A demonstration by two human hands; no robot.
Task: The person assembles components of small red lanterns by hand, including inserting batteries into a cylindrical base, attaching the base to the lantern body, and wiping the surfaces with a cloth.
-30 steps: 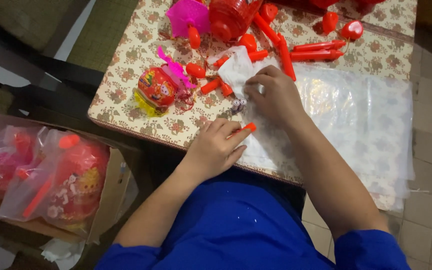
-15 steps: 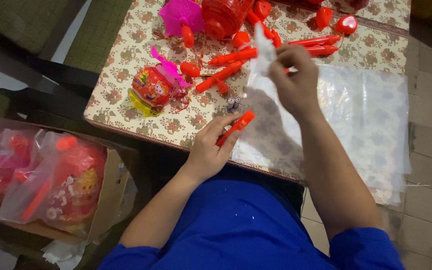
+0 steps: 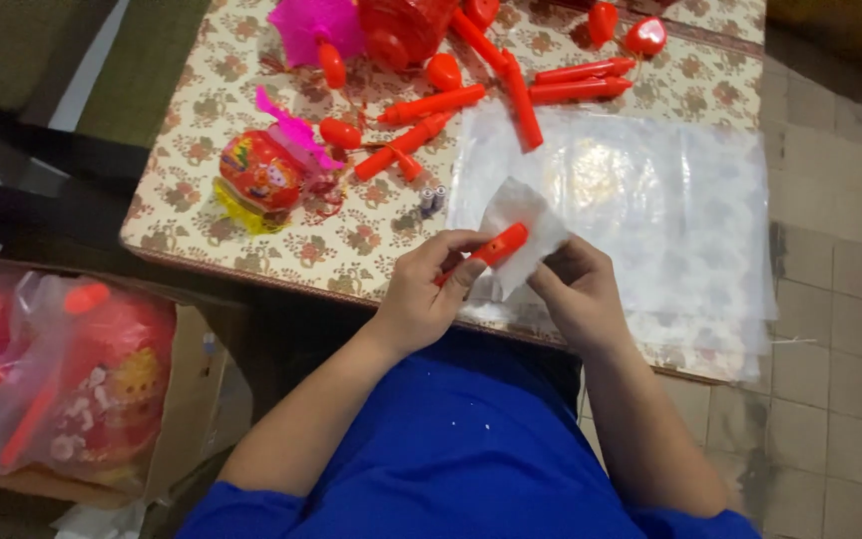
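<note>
Two hands: both met at the counter's near edge, over the front of the clear plastic sheets.
Left grip: the left hand point(image 3: 426, 289) was closed on one small red stick point(image 3: 486, 250), its tip pointing toward 2 o'clock.
Right grip: the right hand point(image 3: 576, 289) pinched one small clear bag point(image 3: 521, 225) by its lower edge.
Change: half a second before, the right hand was raised with the bag and the stick sat low in the left; by this moment the two had come together, the stick's tip lying at or in the bag's mouth.
Meaning: the bagging looked to have begun.
Sheets: one stack of clear plastic sheets point(image 3: 650, 200), at 3 o'clock.
Batteries: two small cells point(image 3: 432, 198), at 12 o'clock.
Loose red sticks: about six point(image 3: 431, 103), farther at 12 o'clock.
Lantern toy: one on the counter point(image 3: 261, 172), at 10 o'clock.
Box: one cardboard box point(image 3: 187, 399) at 8 o'clock, holding bagged toys.
</note>
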